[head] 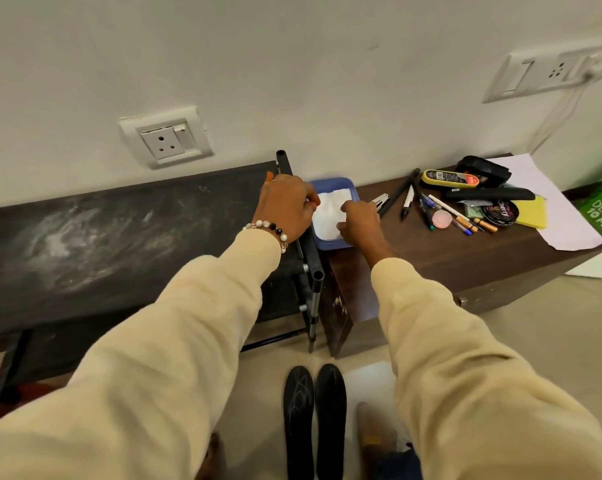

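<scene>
The blue tray [348, 184] sits at the brown worktop's [431, 252] left edge, against a black rack [310, 261]. There is bare surface right of the tray, with pens [427, 209] beyond. It holds white contents [327, 216]. The left grip [285, 206] holds its rim. The right grip [360, 221] curls onto the contents, hold unclear.

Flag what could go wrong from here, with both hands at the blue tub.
1. The blue plastic tub sits at the left end of the brown wooden table, beside the black rack; a pull by the left hand or right hand on its white contents might tip it off.
2. A spill could land on the black insoles lying below.
3. The right sleeve could sweep the silver stapler.
</scene>
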